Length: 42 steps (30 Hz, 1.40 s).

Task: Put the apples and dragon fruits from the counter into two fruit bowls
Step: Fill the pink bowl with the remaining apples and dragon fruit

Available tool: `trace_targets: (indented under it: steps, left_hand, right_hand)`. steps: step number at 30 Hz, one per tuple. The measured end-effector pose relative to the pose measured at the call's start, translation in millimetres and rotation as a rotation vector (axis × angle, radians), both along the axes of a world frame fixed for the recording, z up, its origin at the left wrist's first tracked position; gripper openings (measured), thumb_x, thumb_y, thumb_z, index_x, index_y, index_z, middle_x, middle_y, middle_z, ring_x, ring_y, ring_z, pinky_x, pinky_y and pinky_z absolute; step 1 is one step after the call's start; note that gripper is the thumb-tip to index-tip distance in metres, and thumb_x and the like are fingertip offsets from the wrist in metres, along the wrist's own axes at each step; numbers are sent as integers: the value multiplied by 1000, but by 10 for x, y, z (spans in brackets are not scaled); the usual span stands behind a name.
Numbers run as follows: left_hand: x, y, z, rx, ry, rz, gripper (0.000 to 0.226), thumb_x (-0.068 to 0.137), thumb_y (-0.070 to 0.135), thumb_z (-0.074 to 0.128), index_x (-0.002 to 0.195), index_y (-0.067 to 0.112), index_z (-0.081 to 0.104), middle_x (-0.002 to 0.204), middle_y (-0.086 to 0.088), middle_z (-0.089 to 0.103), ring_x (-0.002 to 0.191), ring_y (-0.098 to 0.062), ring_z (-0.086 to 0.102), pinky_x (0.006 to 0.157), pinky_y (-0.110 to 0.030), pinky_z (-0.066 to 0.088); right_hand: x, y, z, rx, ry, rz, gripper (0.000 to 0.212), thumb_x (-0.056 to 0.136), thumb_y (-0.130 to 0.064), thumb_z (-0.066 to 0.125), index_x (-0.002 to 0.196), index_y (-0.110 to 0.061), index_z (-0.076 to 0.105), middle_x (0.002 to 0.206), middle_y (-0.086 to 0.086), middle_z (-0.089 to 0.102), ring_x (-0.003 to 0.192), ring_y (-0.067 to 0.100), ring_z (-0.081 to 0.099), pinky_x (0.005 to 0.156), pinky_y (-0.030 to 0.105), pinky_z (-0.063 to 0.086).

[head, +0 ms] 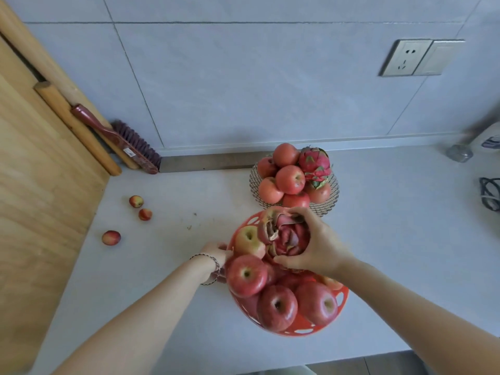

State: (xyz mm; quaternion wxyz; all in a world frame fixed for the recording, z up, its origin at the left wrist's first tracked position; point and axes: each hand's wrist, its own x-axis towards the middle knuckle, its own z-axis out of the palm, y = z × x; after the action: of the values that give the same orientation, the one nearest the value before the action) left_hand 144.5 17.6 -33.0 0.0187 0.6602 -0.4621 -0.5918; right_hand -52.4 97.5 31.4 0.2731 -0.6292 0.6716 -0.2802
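An orange plastic bowl [300, 328] near the counter's front holds several red apples [246, 275]. Over its far side my right hand [319, 243] is wrapped around a pink dragon fruit [286, 235], which rests on the apples. My left hand [216, 254] touches the bowl's left rim, its fingers partly hidden behind an apple. Behind it stands a wire bowl [328, 205] piled with several apples [290, 179] and one dragon fruit [315, 164]. Three small red fruits [111, 237] lie loose on the counter at the left.
A wooden board [40, 185] leans at the left with rolling pins [78, 125] and a dark red brush [121, 139] against the wall. A wall socket [408, 57] is at the upper right. Dark cables [489, 193] and a glass object [459, 152] sit at the right edge.
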Motion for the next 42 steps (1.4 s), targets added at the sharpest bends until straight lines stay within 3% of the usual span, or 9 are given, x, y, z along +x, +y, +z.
trace_targets:
  steps: [4, 10, 14, 17, 20, 23, 27, 36, 42]
  left_hand:
    - [29, 29, -50, -186, -62, -70, 20, 89, 8, 47, 76, 14, 60, 79, -14, 60, 77, -36, 65, 59, -44, 58]
    - [179, 42, -88, -234, -28, -65, 18, 90, 7, 45, 78, 11, 58, 72, -9, 54, 56, -22, 55, 31, -25, 49]
    - [326, 12, -112, -215, -25, -39, 16, 90, 8, 46, 79, 9, 57, 72, -9, 53, 56, -22, 55, 30, -24, 49]
    - [412, -31, -152, -234, -39, -40, 19, 89, 9, 48, 71, 9, 55, 74, -10, 52, 62, -24, 57, 39, -30, 54]
    - [424, -47, -163, -242, -63, -35, 30, 89, 9, 48, 59, 15, 49, 65, -7, 51, 62, -26, 58, 44, -34, 54]
    - [408, -54, -168, -255, -106, -53, 24, 89, 10, 47, 66, 15, 50, 68, -6, 53, 68, -31, 60, 49, -35, 55]
    - [393, -79, -196, -269, -187, -76, 22, 90, 13, 47, 68, 14, 47, 70, -8, 52, 73, -30, 58, 48, -27, 49]
    - [725, -340, -127, -326, -276, 39, 25, 87, 6, 46, 62, 11, 47, 69, -12, 54, 76, -31, 57, 74, -39, 54]
    - [1117, -580, -94, -293, -348, 84, 30, 88, 4, 44, 60, 12, 41, 60, -6, 44, 73, -26, 50, 61, -29, 41]
  right_hand:
    - [133, -42, -159, 74, 166, 47, 87, 52, -43, 82, 128, -33, 39, 124, -11, 49, 115, 10, 47, 82, 20, 36]
    - [250, -82, -294, 210, 394, 76, 91, 56, -53, 76, 132, -31, 31, 120, -3, 50, 115, 20, 48, 84, 29, 40]
    - [359, 18, -283, 192, 282, 108, 95, 59, -59, 72, 138, -29, 29, 133, -1, 39, 128, 20, 32, 106, 36, 30]
    - [156, 29, -322, -88, 114, -252, 69, 69, -53, 66, 127, -21, 48, 130, 2, 45, 125, 23, 36, 105, 34, 30]
    - [-220, 39, -457, 423, 32, -707, 67, 86, -53, 49, 135, -9, 39, 139, 18, 40, 128, 36, 37, 106, 44, 31]
    - [-253, 51, -597, 838, -443, -675, 74, 83, -69, 37, 124, -9, 51, 120, 18, 59, 103, 35, 61, 87, 45, 52]
    - [-124, -44, -604, 690, -444, -704, 73, 82, -67, 40, 122, -7, 51, 115, 16, 58, 102, 33, 58, 83, 37, 48]
    - [293, -377, -581, 568, -452, -637, 75, 78, -68, 46, 116, -3, 51, 101, 12, 55, 91, 29, 55, 78, 39, 46]
    - [638, -800, -605, 553, -404, -546, 64, 85, -60, 45, 118, -6, 49, 105, 10, 52, 99, 29, 51, 87, 40, 43]
